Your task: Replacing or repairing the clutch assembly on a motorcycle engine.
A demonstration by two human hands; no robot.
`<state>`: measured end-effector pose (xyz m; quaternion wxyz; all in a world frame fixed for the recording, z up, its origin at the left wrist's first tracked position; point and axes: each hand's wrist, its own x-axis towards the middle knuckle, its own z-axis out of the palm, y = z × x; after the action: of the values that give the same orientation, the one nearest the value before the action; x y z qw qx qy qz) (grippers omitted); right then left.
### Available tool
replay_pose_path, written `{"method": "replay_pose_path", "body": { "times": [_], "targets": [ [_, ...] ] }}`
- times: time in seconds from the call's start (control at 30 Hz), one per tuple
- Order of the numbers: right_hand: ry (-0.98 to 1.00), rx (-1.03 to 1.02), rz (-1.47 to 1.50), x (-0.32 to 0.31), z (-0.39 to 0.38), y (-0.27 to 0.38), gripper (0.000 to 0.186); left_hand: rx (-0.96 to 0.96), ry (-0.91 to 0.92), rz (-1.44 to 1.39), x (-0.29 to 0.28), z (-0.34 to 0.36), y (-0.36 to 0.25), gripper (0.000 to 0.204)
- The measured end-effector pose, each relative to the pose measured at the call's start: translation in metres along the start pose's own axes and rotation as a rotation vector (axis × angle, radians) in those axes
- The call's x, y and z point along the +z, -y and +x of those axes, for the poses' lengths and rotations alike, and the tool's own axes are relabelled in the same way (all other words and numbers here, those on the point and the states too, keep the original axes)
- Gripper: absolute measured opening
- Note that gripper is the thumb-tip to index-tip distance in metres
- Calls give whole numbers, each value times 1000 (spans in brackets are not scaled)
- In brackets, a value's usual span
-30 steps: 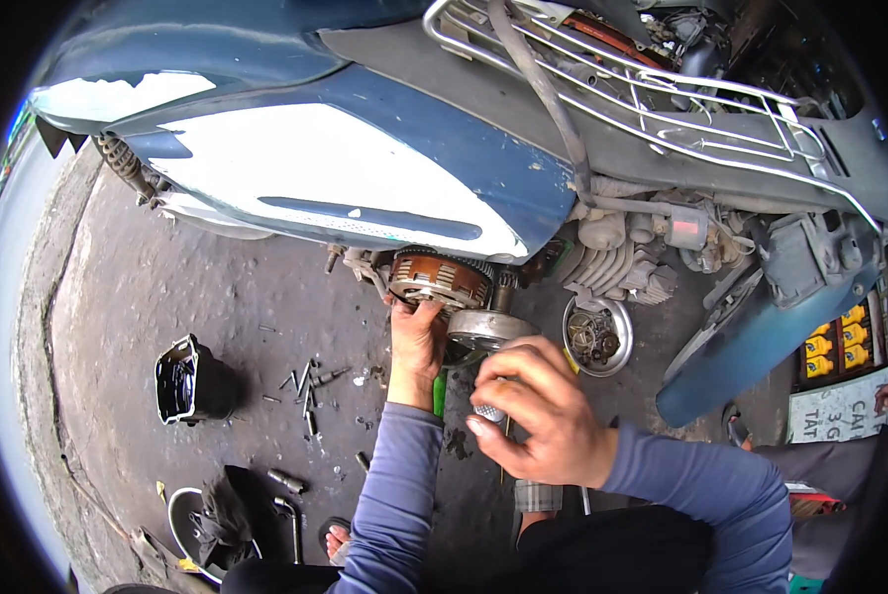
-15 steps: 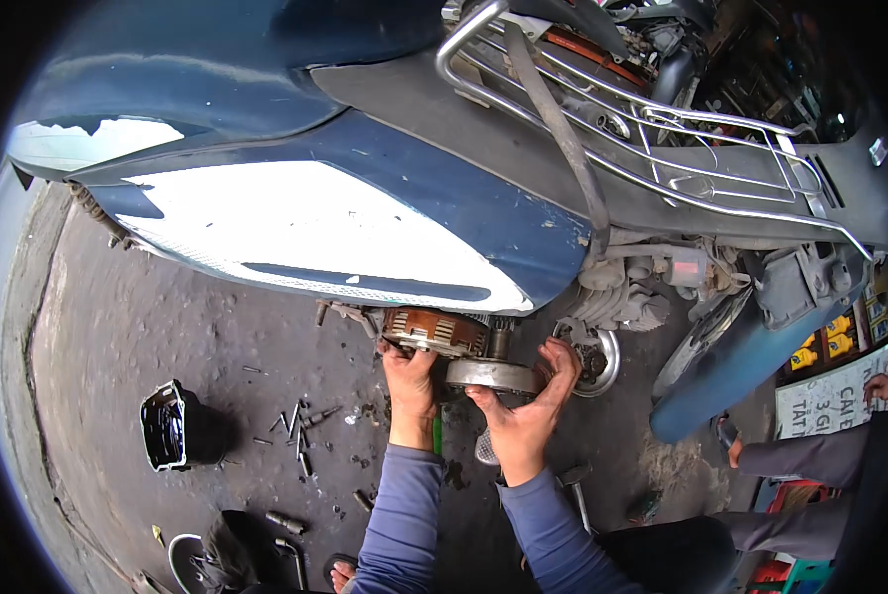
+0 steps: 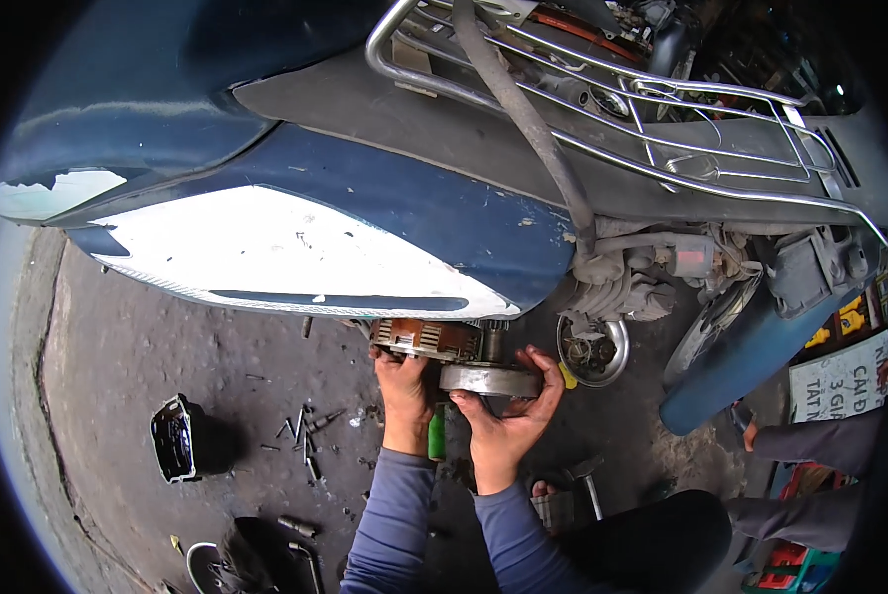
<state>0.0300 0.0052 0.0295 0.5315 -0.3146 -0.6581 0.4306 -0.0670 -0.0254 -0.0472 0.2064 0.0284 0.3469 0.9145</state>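
Under the blue motorbike's side panel (image 3: 384, 208), my left hand (image 3: 402, 396) curls its fingers round the lower edge of a slotted, copper-coloured clutch basket (image 3: 432, 338). Just right of it, my right hand (image 3: 503, 421) grips a round, shallow metal drum (image 3: 488, 380), with the thumb on the near side and the fingers along its right edge. A toothed metal shaft (image 3: 494, 344) stands out above the drum. Whether the drum touches the shaft is hard to see. Below the basket, near my left wrist, is a green handle (image 3: 436, 436).
Loose bolts (image 3: 308, 436) and a black open-topped casing (image 3: 173, 441) lie on the floor at left. A metal bowl of parts (image 3: 617, 351) sits right of my hands. A hammer (image 3: 591, 493) lies nearer me. Another person's sleeve (image 3: 810, 438) reaches in from the right.
The view has shifted, so the motorbike sits further left and the parts bowl shows more fully. Both hands keep their holds, the drum still beside the clutch basket.
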Motion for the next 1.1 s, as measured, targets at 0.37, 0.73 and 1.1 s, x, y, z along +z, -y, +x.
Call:
{"method": "replay_pose_path", "body": {
  "times": [0.37, 0.73, 1.1],
  "targets": [
    [8, 240, 366, -21, -17, -4, 54, -8, -15, -5, -7, -38, -8, 47],
    [228, 312, 253, -36, -34, -27, 76, 46, -55, -105, 5, -44, -11, 43],
    [277, 333, 498, -45, -39, -48, 72, 119, -100, -121, 10, -62, -13, 44]
  ]
}}
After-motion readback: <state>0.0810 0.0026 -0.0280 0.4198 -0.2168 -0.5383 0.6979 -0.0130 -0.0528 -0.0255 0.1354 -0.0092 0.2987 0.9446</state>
